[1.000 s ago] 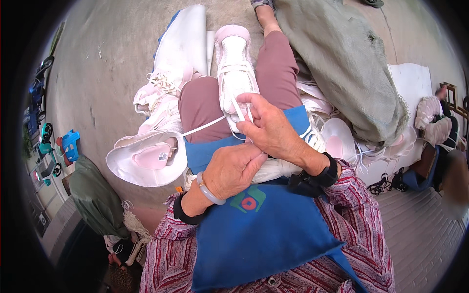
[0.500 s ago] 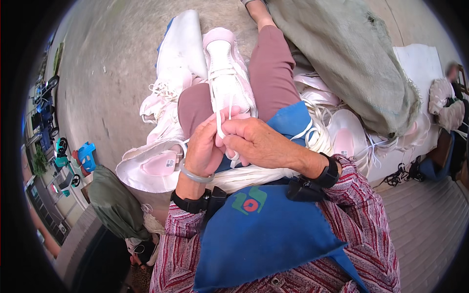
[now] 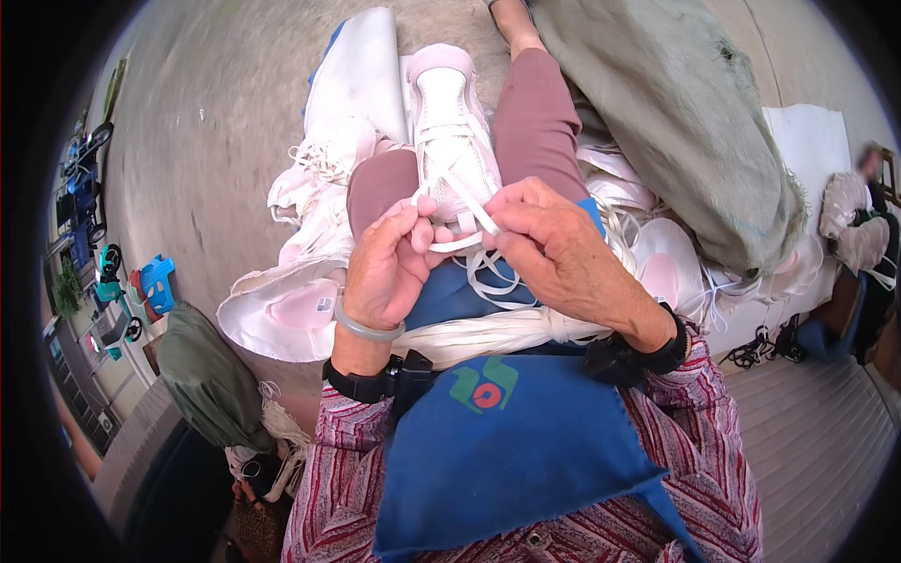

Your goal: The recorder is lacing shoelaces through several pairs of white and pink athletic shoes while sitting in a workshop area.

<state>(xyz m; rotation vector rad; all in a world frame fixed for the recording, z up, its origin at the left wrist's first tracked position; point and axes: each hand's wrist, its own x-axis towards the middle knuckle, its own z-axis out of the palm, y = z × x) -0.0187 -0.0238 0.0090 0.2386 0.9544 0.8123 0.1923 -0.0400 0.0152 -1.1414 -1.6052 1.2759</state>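
A white and pale pink sneaker [image 3: 452, 127] lies lengthwise on my lap, toe pointing away. My left hand [image 3: 387, 263] and my right hand [image 3: 554, 253] meet just below its tongue. Both pinch the flat white shoelace [image 3: 466, 235], which runs between my thumbs and loops down over my blue apron [image 3: 526, 450]. A bundle of white laces [image 3: 497, 330] lies across my lap under my wrists.
Several more white and pink shoe parts [image 3: 300, 310] are piled on the left, and more [image 3: 671, 272] on the right. A grey-green sack [image 3: 676, 113] lies at the upper right. A dark green bag [image 3: 211, 380] and blue toys [image 3: 155, 281] sit on the concrete floor on the left.
My left hand has come up from my lap to meet the right one at the sneaker's tongue. The long lace that stretched to the left is now drawn in between both hands.
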